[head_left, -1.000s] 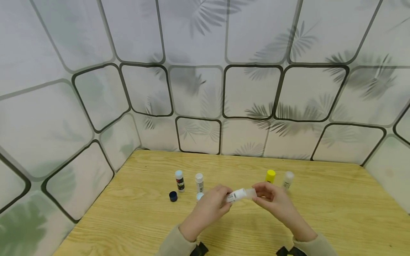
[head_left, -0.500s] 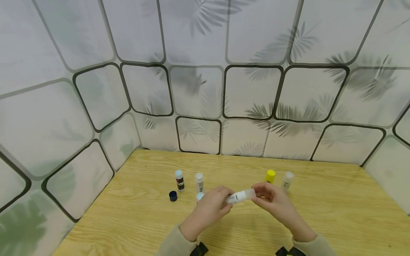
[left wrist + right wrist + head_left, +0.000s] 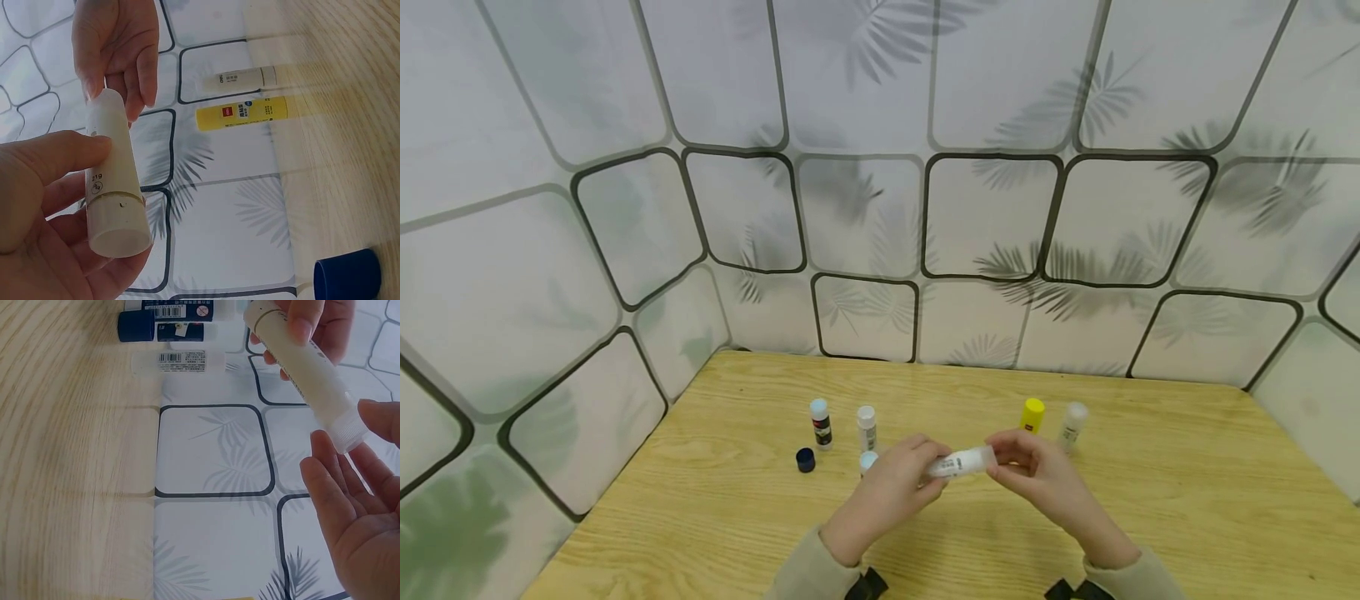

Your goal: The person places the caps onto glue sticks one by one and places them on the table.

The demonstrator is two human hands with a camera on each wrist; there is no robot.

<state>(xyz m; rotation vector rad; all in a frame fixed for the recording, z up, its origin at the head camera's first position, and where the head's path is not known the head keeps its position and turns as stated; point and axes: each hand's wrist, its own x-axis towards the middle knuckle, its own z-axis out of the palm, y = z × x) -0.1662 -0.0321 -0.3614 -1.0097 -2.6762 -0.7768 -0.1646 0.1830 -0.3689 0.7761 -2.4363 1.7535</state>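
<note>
A white glue stick (image 3: pixel 958 462) is tilted in mid-air between the two hands, above the table. My left hand (image 3: pixel 898 479) grips its body, with the thumb laid along the side and fingers underneath in the left wrist view. The translucent cap (image 3: pixel 347 431) sits over the stick's other end. My right hand (image 3: pixel 1037 471) pinches this cap between thumb and fingertips. Part of the body is hidden behind the left thumb (image 3: pixel 81 153).
Left of the hands stand a dark-labelled glue stick (image 3: pixel 822 427), a white one (image 3: pixel 867 427) and a light-blue-topped one (image 3: pixel 868 459), partly hidden. A dark blue cap (image 3: pixel 806 460) lies nearby. At right are a yellow glue stick (image 3: pixel 1033 412) and a translucent one (image 3: pixel 1073 423).
The right hand has moved slightly left with the cap, which has slid farther over the glue stick, shortening the whole. The left hand has barely moved.
</note>
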